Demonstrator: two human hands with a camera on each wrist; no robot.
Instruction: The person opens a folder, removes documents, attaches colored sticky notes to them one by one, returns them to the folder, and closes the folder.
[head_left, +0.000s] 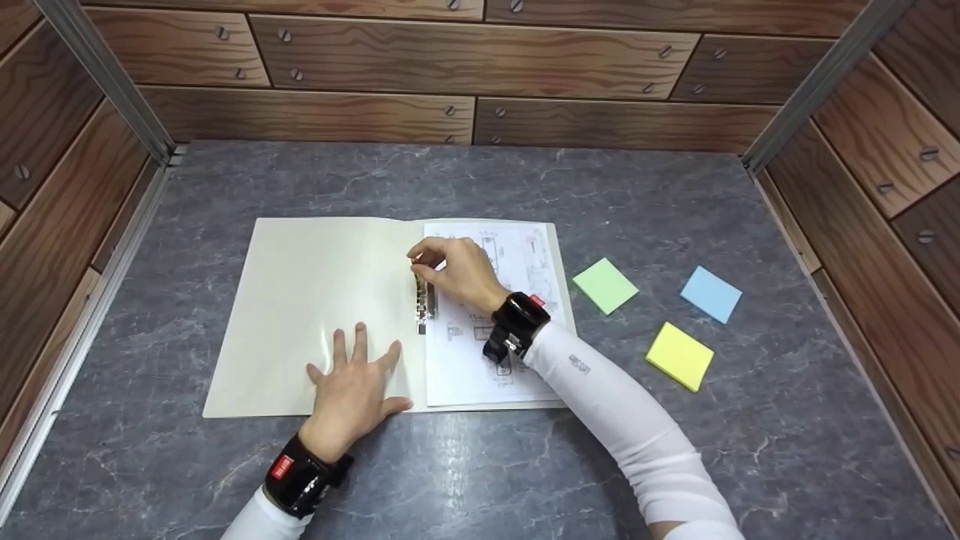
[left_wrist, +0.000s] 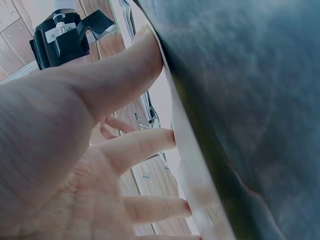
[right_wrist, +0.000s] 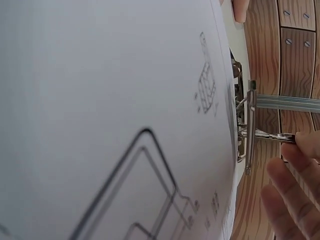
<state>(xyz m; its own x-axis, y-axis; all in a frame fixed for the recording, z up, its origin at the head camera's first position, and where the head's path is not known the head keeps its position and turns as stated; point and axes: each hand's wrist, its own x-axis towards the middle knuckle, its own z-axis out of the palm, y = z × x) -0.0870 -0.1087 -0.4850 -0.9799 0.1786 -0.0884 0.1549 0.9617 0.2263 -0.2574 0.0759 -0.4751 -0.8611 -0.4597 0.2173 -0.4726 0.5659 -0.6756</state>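
Note:
A pale folder (head_left: 300,277) lies opened flat, with a metal lever clip (head_left: 421,319) along its spine. Printed sheets with line drawings (head_left: 465,375) lie on its right half. My right hand (head_left: 466,271) reaches over the sheets and pinches the clip's lever (right_wrist: 275,136) between thumb and index finger. In the right wrist view the clip's bar (right_wrist: 251,125) stands raised off the paper. With fingers spread, my left hand (head_left: 349,394) rests on the lower part of the left cover. Its fingertips touch the cover in the left wrist view, thumb near the folder's lower edge.
Right of the folder lie three sticky-note pads: green (head_left: 605,286), blue (head_left: 711,294) and yellow (head_left: 679,356). The grey marbled tabletop (head_left: 480,480) is bounded by wood-patterned walls (head_left: 472,60) at the back and both sides, with metal posts in the corners.

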